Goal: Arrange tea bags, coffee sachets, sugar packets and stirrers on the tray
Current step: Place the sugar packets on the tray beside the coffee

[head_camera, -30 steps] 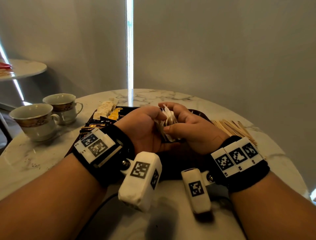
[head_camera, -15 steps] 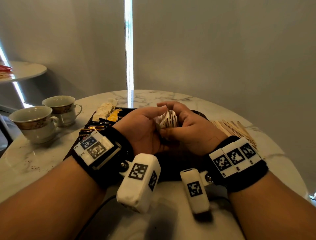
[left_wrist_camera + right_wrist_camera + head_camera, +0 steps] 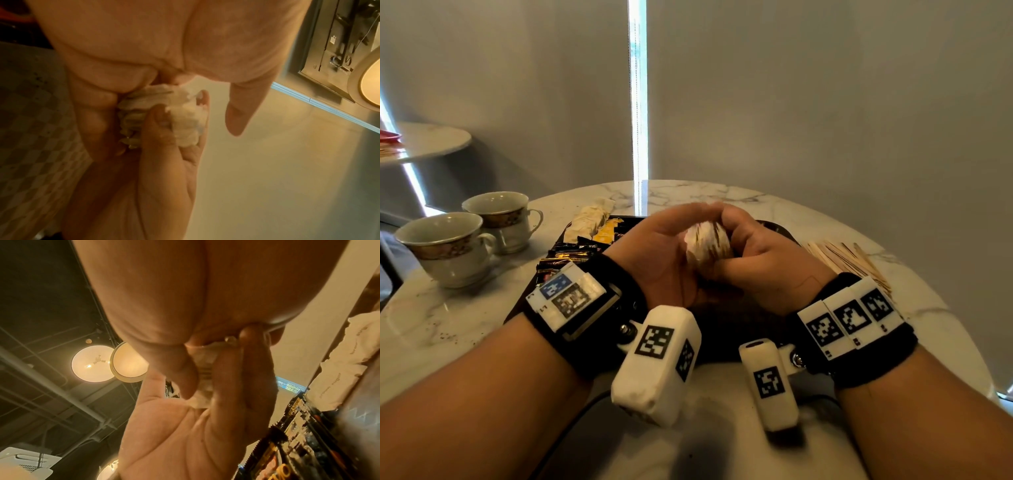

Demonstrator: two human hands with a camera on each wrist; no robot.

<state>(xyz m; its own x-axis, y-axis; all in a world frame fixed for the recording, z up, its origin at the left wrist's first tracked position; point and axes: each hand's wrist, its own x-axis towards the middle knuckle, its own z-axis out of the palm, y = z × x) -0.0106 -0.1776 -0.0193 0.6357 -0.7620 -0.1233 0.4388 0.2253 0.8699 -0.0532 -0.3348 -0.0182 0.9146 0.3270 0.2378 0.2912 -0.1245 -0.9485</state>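
Both hands hold one stack of white paper packets (image 3: 707,245) together above the dark tray (image 3: 779,228). My left hand (image 3: 664,253) cups the stack from the left, and my right hand (image 3: 750,253) curls its fingers round it from the right. The left wrist view shows the packets (image 3: 164,113) squeezed between the fingers of both hands, and the right wrist view shows the packets (image 3: 203,369) edge-on. On the tray's left part lie dark coffee sachets (image 3: 568,255), a yellow sachet (image 3: 606,233) and pale sugar packets (image 3: 589,221). Wooden stirrers (image 3: 849,262) lie on the table, right of the tray.
Two gold-trimmed teacups (image 3: 448,246) (image 3: 503,216) stand on the round marble table (image 3: 431,325) at the left. A second small table (image 3: 431,140) is at the far left. A grey wall stands behind the table. A dark cable (image 3: 571,421) runs near the front edge.
Both hands have lifted the packet stack slightly and closed tighter round it. The packets' fanned edges, which stuck out earlier, are now pressed into a compact bundle.
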